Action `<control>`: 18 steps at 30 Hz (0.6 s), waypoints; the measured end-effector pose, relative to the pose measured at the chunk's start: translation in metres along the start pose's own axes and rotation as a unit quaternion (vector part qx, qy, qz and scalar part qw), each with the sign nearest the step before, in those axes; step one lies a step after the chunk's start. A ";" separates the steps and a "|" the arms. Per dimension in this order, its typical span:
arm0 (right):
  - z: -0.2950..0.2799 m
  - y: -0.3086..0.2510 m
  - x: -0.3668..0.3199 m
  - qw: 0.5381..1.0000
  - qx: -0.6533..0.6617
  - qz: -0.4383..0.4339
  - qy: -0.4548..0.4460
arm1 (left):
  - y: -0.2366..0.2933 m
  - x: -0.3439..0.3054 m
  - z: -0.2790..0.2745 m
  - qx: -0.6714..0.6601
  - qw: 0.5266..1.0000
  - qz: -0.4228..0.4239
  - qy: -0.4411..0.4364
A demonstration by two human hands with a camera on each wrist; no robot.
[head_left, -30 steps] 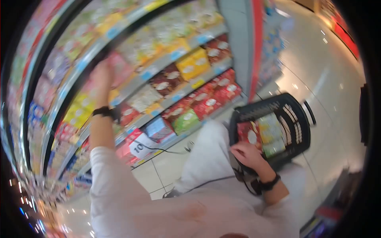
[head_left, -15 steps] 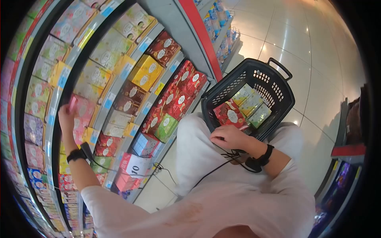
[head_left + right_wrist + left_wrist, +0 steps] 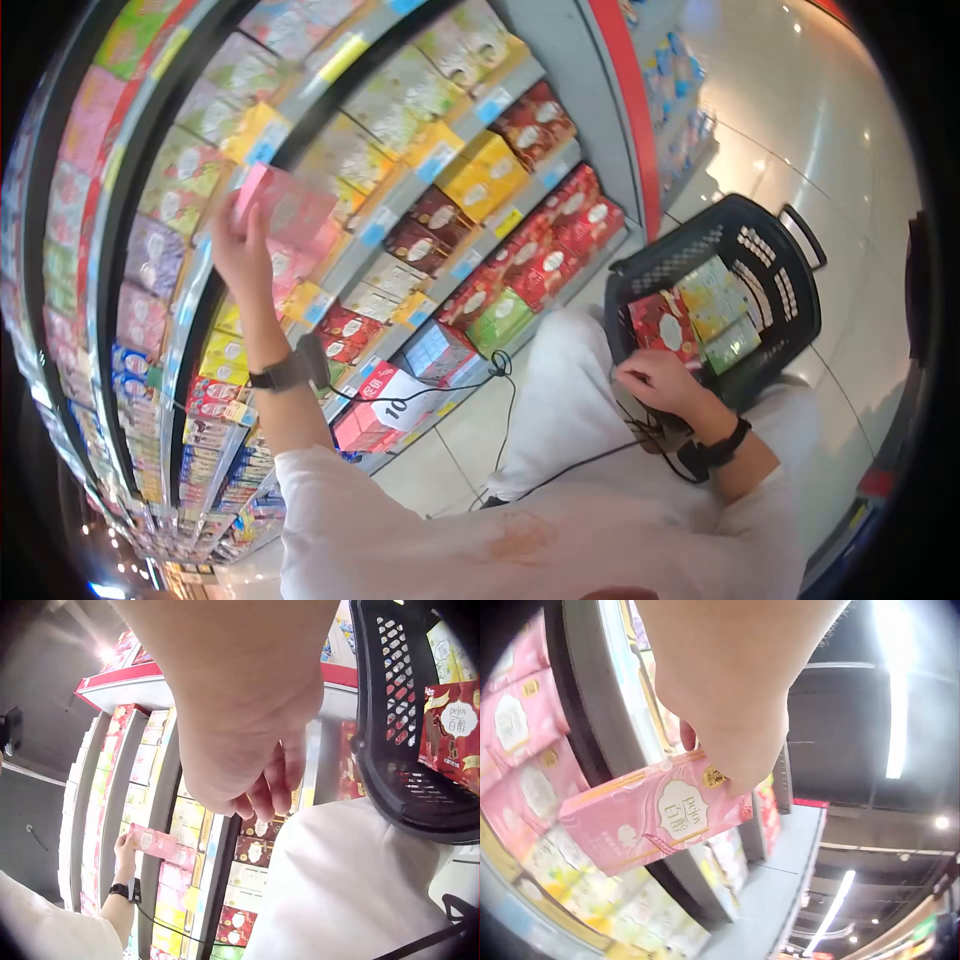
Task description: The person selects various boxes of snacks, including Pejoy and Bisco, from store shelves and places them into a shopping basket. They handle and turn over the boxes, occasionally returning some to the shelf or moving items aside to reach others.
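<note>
My left hand (image 3: pixel 243 250) grips the end of a pink pejoy biscuit box (image 3: pixel 290 210) in front of the snack shelves. In the left wrist view the box's label (image 3: pixel 681 814) shows plainly, and the thumb and fingers curl round its right end. Behind it on the shelf stand more pink boxes (image 3: pixel 514 724). My right hand (image 3: pixel 665 382) hangs loosely curled beside the near rim of a black shopping basket (image 3: pixel 800 300), holding nothing. The basket carries a red pejoy box (image 3: pixel 662 325) and several yellow-green boxes (image 3: pixel 712 295).
Tiered shelves (image 3: pixel 400 260) of coloured snack boxes fill the left side, ending in a red-edged panel (image 3: pixel 630 110). A price card reading 10 (image 3: pixel 400 400) stands low on them. Cables (image 3: pixel 440 395) run from the wrists across the body. Tiled floor (image 3: pixel 790 150) extends to the right.
My left hand, reaching among the pink boxes earlier, has drawn a pink box out from the shelf and turned its broad face into view. My right hand stays by the basket. The head view has shifted.
</note>
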State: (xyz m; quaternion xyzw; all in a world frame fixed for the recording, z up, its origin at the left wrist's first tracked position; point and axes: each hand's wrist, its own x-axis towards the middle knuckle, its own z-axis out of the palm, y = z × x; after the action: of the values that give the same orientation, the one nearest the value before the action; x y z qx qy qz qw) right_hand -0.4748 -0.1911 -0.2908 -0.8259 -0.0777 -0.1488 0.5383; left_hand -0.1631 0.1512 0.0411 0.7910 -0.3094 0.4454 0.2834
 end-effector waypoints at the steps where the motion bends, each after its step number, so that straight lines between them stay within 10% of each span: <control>1: 0.002 0.007 -0.001 0.999 -0.026 -0.037 0.012 | 0.018 -0.008 0.007 -0.057 0.998 0.001 -0.013; 8: -0.016 0.012 0.002 0.976 -0.042 -0.110 0.185 | 0.158 -0.114 0.142 -0.355 0.902 -0.081 -0.231; 18: -0.041 0.074 -0.019 0.940 0.065 0.157 0.297 | 0.274 -0.267 0.331 -0.516 0.739 -0.273 -0.337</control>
State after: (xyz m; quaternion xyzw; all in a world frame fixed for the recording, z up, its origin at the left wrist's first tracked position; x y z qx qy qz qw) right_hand -0.4781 -0.2578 -0.3461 -0.7093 0.2067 -0.2953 0.6058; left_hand -0.3014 -0.2023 -0.2932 0.6729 -0.3379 -0.1746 0.6344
